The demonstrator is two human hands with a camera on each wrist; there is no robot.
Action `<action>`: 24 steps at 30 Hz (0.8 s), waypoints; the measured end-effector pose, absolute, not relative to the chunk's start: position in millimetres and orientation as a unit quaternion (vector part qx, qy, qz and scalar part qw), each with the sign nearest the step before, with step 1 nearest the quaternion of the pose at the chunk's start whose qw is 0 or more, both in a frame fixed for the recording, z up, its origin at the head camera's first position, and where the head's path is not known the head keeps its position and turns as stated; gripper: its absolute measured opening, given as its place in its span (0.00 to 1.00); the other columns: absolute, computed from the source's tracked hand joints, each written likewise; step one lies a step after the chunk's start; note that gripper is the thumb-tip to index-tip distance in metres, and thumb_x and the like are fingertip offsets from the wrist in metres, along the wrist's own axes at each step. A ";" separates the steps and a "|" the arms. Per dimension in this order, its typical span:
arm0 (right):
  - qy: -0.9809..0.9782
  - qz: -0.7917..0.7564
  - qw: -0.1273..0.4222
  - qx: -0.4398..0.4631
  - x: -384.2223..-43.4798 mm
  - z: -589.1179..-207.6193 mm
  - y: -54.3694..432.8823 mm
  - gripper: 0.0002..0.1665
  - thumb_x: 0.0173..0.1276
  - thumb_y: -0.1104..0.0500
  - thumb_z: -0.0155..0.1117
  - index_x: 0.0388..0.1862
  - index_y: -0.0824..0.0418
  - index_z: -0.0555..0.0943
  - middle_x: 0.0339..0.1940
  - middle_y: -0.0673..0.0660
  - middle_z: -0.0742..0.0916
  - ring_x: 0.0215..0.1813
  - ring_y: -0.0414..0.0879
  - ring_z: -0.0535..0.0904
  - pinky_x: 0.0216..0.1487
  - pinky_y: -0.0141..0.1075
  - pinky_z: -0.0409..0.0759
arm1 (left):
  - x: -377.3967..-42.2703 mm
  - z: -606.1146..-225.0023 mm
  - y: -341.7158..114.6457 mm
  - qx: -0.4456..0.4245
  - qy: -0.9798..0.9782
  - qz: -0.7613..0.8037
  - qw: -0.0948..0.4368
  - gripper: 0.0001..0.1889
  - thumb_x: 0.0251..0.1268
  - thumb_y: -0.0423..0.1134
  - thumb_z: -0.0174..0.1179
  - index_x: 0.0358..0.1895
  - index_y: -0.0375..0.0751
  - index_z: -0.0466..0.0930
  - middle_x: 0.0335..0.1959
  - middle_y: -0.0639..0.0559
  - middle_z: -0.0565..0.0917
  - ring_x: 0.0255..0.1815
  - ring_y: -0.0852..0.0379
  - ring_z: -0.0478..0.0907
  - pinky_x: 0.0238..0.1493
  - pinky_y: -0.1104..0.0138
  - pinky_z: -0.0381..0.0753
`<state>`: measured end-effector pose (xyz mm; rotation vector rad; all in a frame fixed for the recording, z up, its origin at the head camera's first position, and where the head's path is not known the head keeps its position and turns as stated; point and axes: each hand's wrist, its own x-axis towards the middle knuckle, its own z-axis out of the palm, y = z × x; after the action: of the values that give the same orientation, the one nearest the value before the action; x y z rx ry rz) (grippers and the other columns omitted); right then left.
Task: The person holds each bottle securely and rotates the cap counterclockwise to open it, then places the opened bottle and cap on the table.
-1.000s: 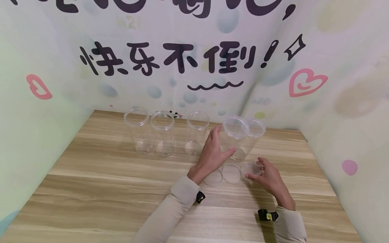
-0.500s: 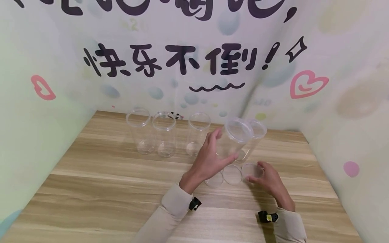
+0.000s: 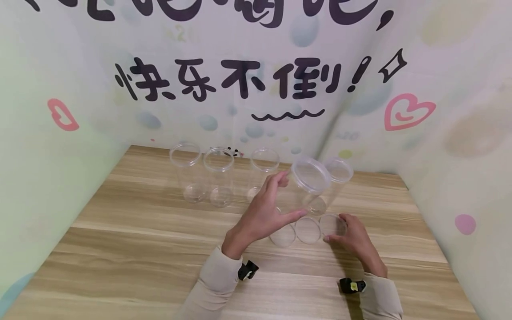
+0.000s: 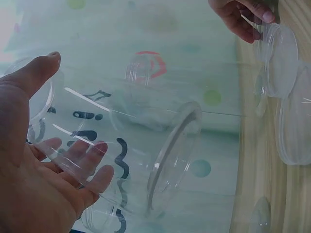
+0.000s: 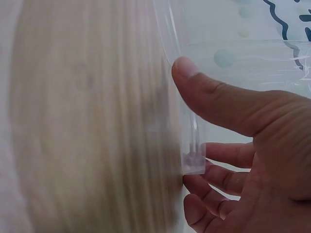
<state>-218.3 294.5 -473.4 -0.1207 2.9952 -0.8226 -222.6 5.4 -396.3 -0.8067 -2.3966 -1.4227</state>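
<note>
In the head view my left hand (image 3: 260, 209) grips a tall clear plastic cup (image 3: 311, 175), tilted and off the table. Thumb and fingers lie around its side in the left wrist view, where a wide ring (image 4: 177, 155) shows at the end nearer the table. My right hand (image 3: 356, 240) pinches the edge of a clear round lid (image 3: 333, 226), the rightmost of three in a row. In the right wrist view the thumb and fingers meet the lid's edge (image 5: 193, 145). The two other lids, a middle one (image 3: 307, 231) and a left one (image 3: 282, 236), lie flat beside it.
Clear cups stand upright along the back: one far left (image 3: 186, 171), one beside it (image 3: 218, 178), one in the middle (image 3: 265, 166), and one at right (image 3: 339, 173) partly behind the held cup. A printed cloth wall (image 3: 200, 120) borders the wooden table (image 3: 132, 249).
My left hand has lifted and tilted the cup and drawn back to the left with it. The right hand stays at the right lid, which now lies lower and flatter.
</note>
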 end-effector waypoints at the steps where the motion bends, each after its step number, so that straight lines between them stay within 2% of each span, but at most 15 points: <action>1: 0.964 -0.264 0.018 -0.037 -218.0 -473.7 294.8 0.50 0.48 0.57 0.83 0.60 0.84 0.68 0.58 0.82 0.75 0.62 0.76 0.69 0.62 0.64 0.69 | -222.2 -395.9 4.3 -0.280 -0.820 -0.485 0.119 0.48 0.53 0.51 0.74 0.73 0.41 0.56 0.63 0.47 0.71 0.65 0.54 0.71 0.63 0.56 0.75; 8: 0.962 -0.271 0.026 -0.032 -217.4 -471.5 295.7 0.54 0.48 0.56 0.83 0.64 0.83 0.65 0.60 0.82 0.73 0.64 0.76 0.66 0.64 0.65 0.66 | -222.7 -397.2 -2.9 -0.279 -0.827 -0.470 0.128 0.49 0.51 0.51 0.76 0.73 0.39 0.58 0.63 0.47 0.71 0.65 0.54 0.71 0.64 0.57 0.74; 12: 0.966 -0.256 0.019 -0.020 -212.2 -451.2 291.2 0.57 0.50 0.55 0.82 0.68 0.82 0.61 0.63 0.83 0.70 0.64 0.77 0.65 0.63 0.66 0.66 | -224.4 -397.1 -7.2 -0.275 -0.832 -0.460 0.146 0.51 0.49 0.50 0.77 0.73 0.36 0.57 0.60 0.44 0.72 0.62 0.52 0.72 0.63 0.56 0.74; 17: 0.971 -0.238 -0.022 -0.019 -193.5 -403.4 274.4 0.46 0.62 0.51 0.73 0.69 0.76 0.64 0.62 0.76 0.76 0.60 0.71 0.74 0.55 0.63 0.74 | -226.8 -396.9 -10.5 -0.267 -0.835 -0.453 0.159 0.53 0.46 0.51 0.78 0.73 0.35 0.56 0.59 0.44 0.71 0.61 0.51 0.72 0.62 0.56 0.75; 20: 0.962 -0.261 -0.079 -0.034 -183.7 -380.7 259.9 0.37 0.67 0.49 0.68 0.66 0.70 0.71 0.58 0.69 0.82 0.56 0.64 0.80 0.49 0.56 0.79 | -226.8 -397.0 -11.1 -0.268 -0.839 -0.444 0.164 0.52 0.47 0.52 0.78 0.72 0.36 0.58 0.60 0.44 0.70 0.60 0.51 0.72 0.60 0.55 0.75; 22: 0.947 -0.290 -0.132 -0.046 -179.7 -372.1 249.2 0.30 0.69 0.51 0.67 0.63 0.67 0.75 0.55 0.65 0.84 0.52 0.59 0.83 0.46 0.44 0.81 | -226.5 -397.3 -11.1 -0.270 -0.844 -0.431 0.169 0.51 0.47 0.53 0.77 0.72 0.37 0.59 0.60 0.44 0.70 0.59 0.51 0.72 0.59 0.55 0.76; 24: 0.920 -0.338 -0.185 -0.070 -178.7 -368.1 238.1 0.24 0.68 0.58 0.67 0.60 0.66 0.77 0.55 0.63 0.84 0.51 0.53 0.83 0.44 0.31 0.80 | -225.8 -397.8 -10.9 -0.271 -0.852 -0.412 0.178 0.49 0.47 0.54 0.77 0.71 0.37 0.61 0.61 0.43 0.70 0.58 0.50 0.73 0.59 0.53 0.76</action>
<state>-178.7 238.1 -368.1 -0.2486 3.2904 -1.2099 -225.8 -10.9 -397.8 -0.7678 -2.4101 -1.1645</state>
